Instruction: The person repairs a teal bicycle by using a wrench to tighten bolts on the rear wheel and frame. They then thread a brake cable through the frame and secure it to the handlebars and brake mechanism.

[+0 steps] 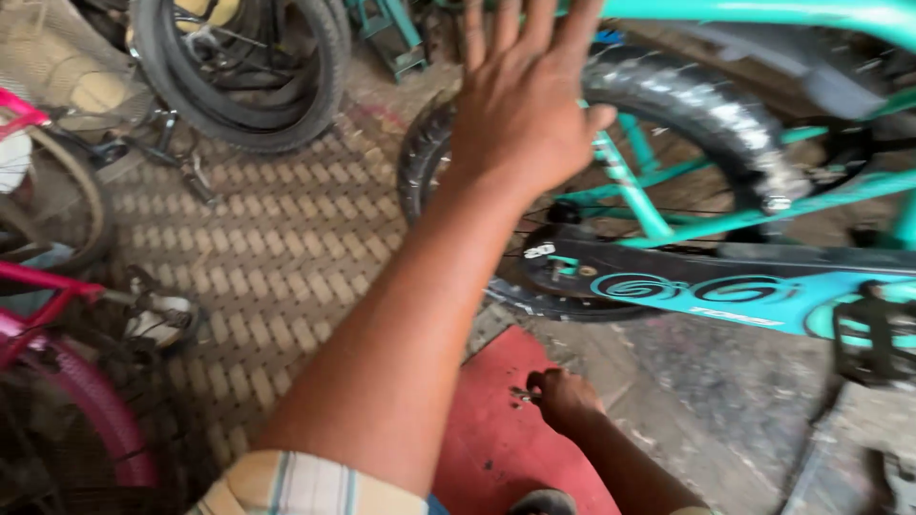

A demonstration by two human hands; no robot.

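My left hand [520,105] is raised with its fingers spread, its back towards me, in front of the black tyre [687,95] of a teal bicycle; it holds nothing. The bicycle's wheel, teal frame tubes [630,186] and black-and-teal chain guard [706,286] lie across the right of the view, with a black pedal [873,334] at the right edge. Lower down, my right hand [565,399] rests on a red mat [496,448] with its fingers curled and pinched on a small dark part [522,393].
Several black tyres [239,76] are stacked at the top left on a floor of patterned paving [286,238]. A pink bicycle [57,381] with a pedal [157,319] stands at the left edge. A teal metal stand [391,33] sits at the top.
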